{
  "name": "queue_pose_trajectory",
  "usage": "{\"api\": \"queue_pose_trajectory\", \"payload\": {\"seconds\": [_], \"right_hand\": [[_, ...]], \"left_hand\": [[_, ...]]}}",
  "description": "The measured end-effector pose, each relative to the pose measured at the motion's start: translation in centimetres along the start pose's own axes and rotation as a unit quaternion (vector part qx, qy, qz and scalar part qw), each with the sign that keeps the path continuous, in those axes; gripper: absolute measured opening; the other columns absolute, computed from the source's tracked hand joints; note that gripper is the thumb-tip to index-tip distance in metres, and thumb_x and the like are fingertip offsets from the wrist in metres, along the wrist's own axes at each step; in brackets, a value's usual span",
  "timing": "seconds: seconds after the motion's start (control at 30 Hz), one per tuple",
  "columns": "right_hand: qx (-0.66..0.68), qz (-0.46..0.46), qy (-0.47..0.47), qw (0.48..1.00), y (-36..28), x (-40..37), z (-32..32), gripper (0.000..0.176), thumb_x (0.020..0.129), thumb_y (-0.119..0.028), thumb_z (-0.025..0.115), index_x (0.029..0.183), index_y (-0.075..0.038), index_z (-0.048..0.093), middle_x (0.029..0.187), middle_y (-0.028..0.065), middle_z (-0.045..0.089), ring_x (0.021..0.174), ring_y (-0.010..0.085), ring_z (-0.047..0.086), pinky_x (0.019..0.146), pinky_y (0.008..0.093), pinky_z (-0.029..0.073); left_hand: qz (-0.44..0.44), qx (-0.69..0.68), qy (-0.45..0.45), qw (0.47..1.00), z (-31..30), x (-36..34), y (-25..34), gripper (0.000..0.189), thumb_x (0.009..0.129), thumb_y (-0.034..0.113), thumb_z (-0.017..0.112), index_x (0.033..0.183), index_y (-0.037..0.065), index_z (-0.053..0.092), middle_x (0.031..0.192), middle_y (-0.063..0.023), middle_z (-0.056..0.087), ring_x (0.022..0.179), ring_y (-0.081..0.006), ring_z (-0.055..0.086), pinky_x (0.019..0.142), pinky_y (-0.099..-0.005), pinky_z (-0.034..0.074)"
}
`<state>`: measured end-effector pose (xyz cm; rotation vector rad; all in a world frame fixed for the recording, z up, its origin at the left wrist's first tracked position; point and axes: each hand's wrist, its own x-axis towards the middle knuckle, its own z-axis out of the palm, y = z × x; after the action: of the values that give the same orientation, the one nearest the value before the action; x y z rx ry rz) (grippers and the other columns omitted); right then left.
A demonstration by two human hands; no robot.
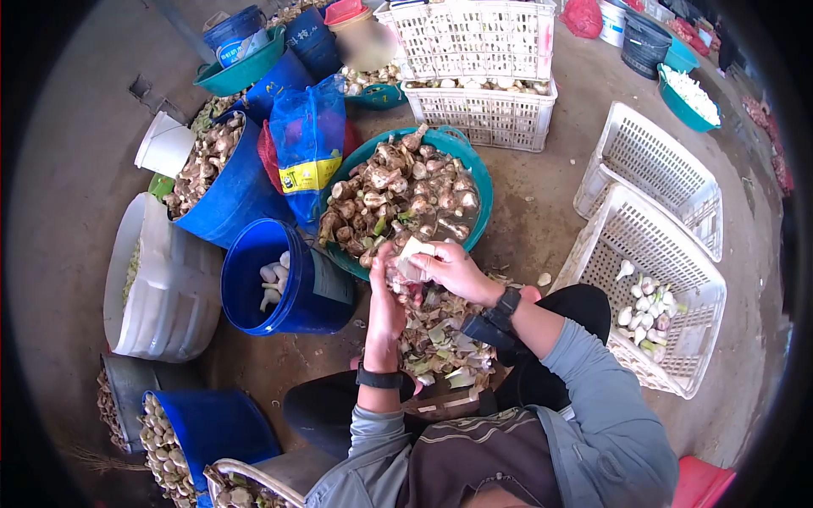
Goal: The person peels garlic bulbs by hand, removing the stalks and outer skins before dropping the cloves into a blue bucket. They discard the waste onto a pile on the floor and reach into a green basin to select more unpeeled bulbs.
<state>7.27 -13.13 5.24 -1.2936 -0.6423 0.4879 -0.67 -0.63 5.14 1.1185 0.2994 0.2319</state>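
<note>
Both hands meet in the middle of the view, over a pile of loose peelings point(445, 339) and at the near edge of a teal basin point(483, 190) full of brown, unpeeled garlic bulbs point(394, 182). My left hand point(387, 296) is curled round a garlic bulb, mostly hidden by the fingers. My right hand point(457, 273) pinches a pale piece of skin point(414, 254) at the top of that bulb. Each wrist has a dark band.
Right: a white crate point(707, 339) holds peeled bulbs point(648, 313); another crate point(707, 203) lies behind. Left: a blue bucket point(330, 296) with white bulbs, a blue barrel point(233, 199) of garlic, a white container point(178, 288). Stacked crates point(474, 42) stand behind the basin.
</note>
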Motion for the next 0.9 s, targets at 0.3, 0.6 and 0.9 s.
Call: {"api": "queue_pose_trajectory", "payload": {"seconds": [0.3, 0.6, 0.9], "right_hand": [[-0.018, -0.105, 0.027, 0.994, 3.0, 0.1, -0.1, 0.022, 0.093, -0.021, 0.050, 0.100, -0.004, 0.062, 0.074, -0.0020, 0.058, 0.059, 0.0032, 0.044, 0.053, 0.0211, 0.039], [-0.098, -0.192, 0.071, 0.974, 2.2, -0.1, 0.5, 0.022, 0.090, -0.005, 0.049, 0.110, 0.003, 0.052, 0.105, 0.0120, 0.058, 0.095, 0.0200, 0.056, 0.083, 0.0285, 0.046], [0.245, 0.047, 0.018, 0.968, 0.3, 0.5, -1.1, 0.022, 0.097, -0.021, 0.040, 0.101, -0.005, 0.054, 0.095, 0.0033, 0.061, 0.087, 0.0118, 0.059, 0.074, 0.0267, 0.047]], "left_hand": [[-0.058, -0.127, 0.002, 0.990, -1.4, 1.3, 0.1, 0.057, 0.088, 0.053, 0.030, 0.109, 0.005, 0.053, 0.081, -0.0075, 0.060, 0.057, -0.0137, 0.054, 0.043, -0.0222, 0.039], [0.047, 0.168, 0.076, 0.982, 1.8, -0.6, -2.2, 0.063, 0.088, 0.035, 0.057, 0.127, 0.007, 0.017, 0.083, -0.0072, 0.053, 0.055, -0.0091, 0.051, 0.044, -0.0193, 0.041], [0.094, 0.007, 0.008, 0.995, 1.1, -0.5, -1.8, 0.046, 0.084, 0.039, 0.061, 0.115, 0.016, 0.036, 0.085, 0.0000, 0.051, 0.063, -0.0046, 0.046, 0.046, -0.0147, 0.032]]}}
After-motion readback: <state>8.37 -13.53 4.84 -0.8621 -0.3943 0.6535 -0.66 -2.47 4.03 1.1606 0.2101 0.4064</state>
